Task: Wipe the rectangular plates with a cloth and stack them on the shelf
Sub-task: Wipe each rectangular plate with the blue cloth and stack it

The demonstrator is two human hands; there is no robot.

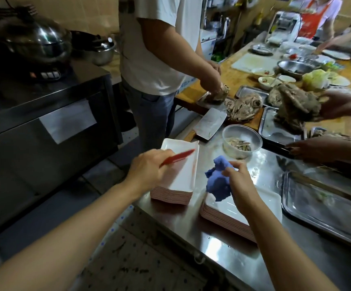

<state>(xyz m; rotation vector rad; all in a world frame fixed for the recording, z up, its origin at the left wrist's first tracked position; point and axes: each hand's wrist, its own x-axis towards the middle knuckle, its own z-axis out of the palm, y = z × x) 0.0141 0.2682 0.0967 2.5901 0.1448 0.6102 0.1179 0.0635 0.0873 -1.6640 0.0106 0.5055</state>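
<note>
The left hand (147, 169) fingers are curled on a red-edged rectangular plate (177, 157), holding it tilted above the left stack of white rectangular plates (173, 185). The right hand (240, 182) fingers pinch a crumpled blue cloth (217, 181) over the right plate stack (241, 208). Both stacks sit on the steel tabletop (222, 248), w/ a clear plastic bowl (241, 141) just behind.

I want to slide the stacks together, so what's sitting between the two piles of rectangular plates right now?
In the head view, only bare steel counter separates the left stack from the right stack. The blue cloth, gripped by the right hand, hangs above that gap.
</note>
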